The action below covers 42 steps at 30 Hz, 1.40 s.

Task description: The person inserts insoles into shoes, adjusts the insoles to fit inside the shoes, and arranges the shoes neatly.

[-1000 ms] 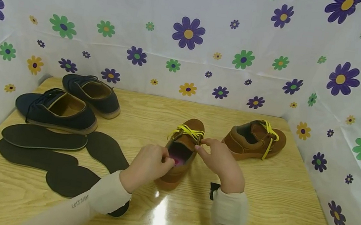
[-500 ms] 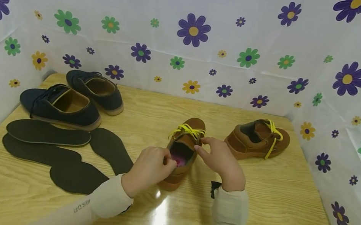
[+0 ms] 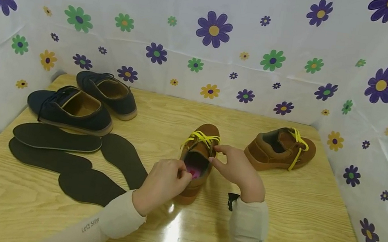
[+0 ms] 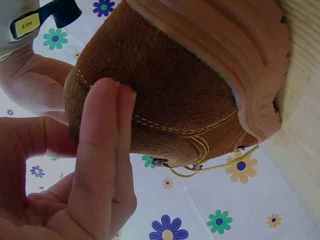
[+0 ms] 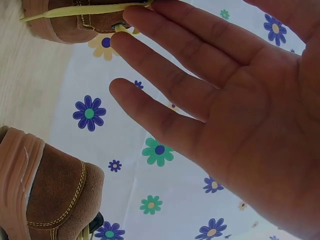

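A brown suede shoe (image 3: 208,130) with yellow laces sits mid-table, its toe pointing away, a pinkish-purple insole (image 3: 193,171) showing inside. At its heel, my left hand (image 3: 165,181) pinches the collar; in the left wrist view two fingers (image 4: 100,130) lie along the outside of the heel. On the shoe's right side, thumb and index fingertip of my right hand (image 3: 239,169) hold the eyelet edge by the laces. The right wrist view shows its other fingers (image 5: 165,82) extended. A matching brown shoe (image 3: 261,155) stands to the right.
Two navy lace-up shoes (image 3: 71,120) stand at the back left. In front of them lie several black insoles (image 3: 55,138), partly overlapping, some hidden by my left arm. A small black piece (image 3: 231,201) pokes out beside my right wrist. Flowered cloth (image 3: 179,11) walls the table.
The head view has shifted slightly, so the scene sits a little further right and higher. Both hands stay at the same places on the brown shoe.
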Motion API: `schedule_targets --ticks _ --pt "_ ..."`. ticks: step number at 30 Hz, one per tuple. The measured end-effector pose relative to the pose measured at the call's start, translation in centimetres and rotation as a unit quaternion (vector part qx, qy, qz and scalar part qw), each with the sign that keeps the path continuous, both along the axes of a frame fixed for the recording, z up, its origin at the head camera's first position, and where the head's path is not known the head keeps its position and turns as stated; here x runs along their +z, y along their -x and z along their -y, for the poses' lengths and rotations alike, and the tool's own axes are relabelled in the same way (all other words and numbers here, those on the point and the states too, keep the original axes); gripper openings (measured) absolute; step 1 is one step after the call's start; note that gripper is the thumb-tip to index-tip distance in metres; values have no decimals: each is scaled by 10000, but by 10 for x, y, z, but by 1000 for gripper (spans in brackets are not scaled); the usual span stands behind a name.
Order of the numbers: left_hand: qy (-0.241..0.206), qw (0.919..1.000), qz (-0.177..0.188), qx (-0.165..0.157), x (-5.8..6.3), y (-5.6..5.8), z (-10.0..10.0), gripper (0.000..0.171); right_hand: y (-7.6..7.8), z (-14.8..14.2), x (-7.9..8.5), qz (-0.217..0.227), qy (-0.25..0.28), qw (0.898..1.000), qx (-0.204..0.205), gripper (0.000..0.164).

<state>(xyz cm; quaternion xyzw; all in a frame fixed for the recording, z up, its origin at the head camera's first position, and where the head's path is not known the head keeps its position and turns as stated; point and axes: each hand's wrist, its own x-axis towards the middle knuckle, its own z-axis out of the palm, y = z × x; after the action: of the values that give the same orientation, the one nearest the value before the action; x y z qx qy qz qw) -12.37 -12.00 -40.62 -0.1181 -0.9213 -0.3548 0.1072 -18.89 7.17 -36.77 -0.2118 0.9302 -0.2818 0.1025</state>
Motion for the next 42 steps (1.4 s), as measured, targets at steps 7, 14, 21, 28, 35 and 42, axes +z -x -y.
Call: schedule_targets --ticks 7,14,21,28,35,42 --pt "-79 10000 5 10 1 -3 0 18 0 3 0 51 60 10000 48 49" --pt "-98 9998 -153 -95 1 -6 -5 23 1 3 -1 -20 32 9999 150 48" --pt "109 9996 -229 -140 1 -6 -7 26 1 5 0 40 14 9998 181 51" --pt "502 9942 491 -819 16 4 -3 39 -2 5 -1 164 28 9997 156 50" --pt "417 9895 827 -1113 19 7 -1 40 -5 7 -2 159 66 9997 159 49" --pt "457 9870 844 -1289 20 11 3 41 -5 7 0 41 77 9999 132 50"
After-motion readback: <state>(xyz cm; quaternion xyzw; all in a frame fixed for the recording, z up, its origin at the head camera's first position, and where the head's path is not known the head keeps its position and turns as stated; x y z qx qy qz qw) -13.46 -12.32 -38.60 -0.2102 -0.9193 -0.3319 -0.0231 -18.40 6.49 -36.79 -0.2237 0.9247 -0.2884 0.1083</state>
